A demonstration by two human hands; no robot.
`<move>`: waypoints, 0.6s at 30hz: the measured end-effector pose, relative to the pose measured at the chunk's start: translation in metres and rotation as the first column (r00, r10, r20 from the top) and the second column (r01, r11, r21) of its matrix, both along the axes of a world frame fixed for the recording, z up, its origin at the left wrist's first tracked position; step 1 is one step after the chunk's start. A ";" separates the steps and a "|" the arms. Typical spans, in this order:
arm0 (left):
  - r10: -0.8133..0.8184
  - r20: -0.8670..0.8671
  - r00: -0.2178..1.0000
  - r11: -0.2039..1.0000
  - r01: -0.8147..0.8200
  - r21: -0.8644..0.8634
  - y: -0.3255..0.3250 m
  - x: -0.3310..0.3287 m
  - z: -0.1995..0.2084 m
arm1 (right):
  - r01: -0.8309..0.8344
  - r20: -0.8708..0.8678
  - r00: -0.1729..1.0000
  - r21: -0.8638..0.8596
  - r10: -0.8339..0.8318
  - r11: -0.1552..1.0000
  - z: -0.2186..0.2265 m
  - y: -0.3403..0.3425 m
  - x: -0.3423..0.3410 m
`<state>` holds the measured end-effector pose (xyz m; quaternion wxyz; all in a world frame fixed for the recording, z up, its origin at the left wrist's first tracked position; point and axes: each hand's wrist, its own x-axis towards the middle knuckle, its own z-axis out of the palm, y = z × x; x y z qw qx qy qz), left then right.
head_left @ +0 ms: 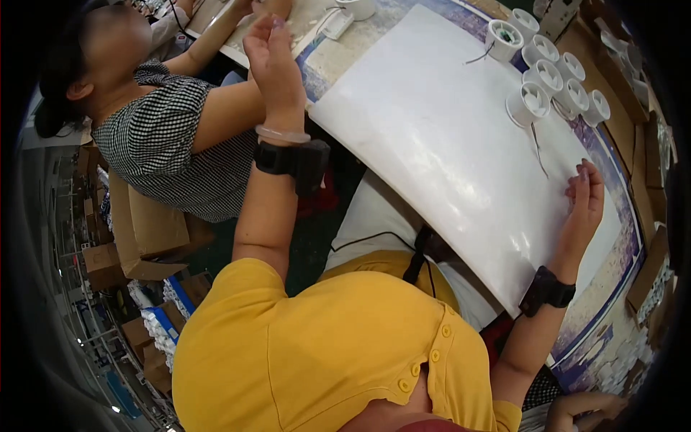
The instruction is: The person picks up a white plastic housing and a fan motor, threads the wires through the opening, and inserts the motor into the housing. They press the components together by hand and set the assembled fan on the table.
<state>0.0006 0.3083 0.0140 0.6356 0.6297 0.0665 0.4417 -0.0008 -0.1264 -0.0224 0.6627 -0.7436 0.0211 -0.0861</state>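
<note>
My left hand (pixel 275 65) is raised at the upper left, beside the co-worker's arm and off the table's near left corner. Its fingers are loosely bent, and I see nothing in them. My right hand (pixel 586 198) is over the right side of the white sheet (pixel 432 122), fingers half curled and apart, holding nothing visible. Beyond it several white round cup-shaped housings (pixel 529 103) stand grouped at the far right of the sheet. One white housing (pixel 504 39) shows green parts inside and a dark wire. Another thin wire (pixel 538 151) trails from the nearest housing toward me.
A co-worker in a checked top (pixel 155 137) sits at my left, arms over the table. Cardboard boxes (pixel 147 223) stand on the floor behind at left. Along the table's right edge are cardboard trays (pixel 648 273) with white parts. Another person's hand (pixel 586 410) shows at lower right.
</note>
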 end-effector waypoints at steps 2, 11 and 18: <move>0.046 -0.073 0.996 0.957 -0.023 0.290 -0.016 0.000 0.019 | 0.059 0.031 0.998 0.017 -0.059 0.998 0.000 -0.005 0.001; 0.554 0.291 0.780 0.072 -0.394 0.916 0.052 -0.087 0.075 | 0.126 0.076 0.990 -0.085 -0.119 0.988 -0.004 -0.013 0.004; 0.540 0.300 0.786 0.371 -0.542 0.754 0.036 -0.121 0.057 | 0.132 0.054 0.991 -0.131 -0.126 0.983 -0.012 -0.017 0.001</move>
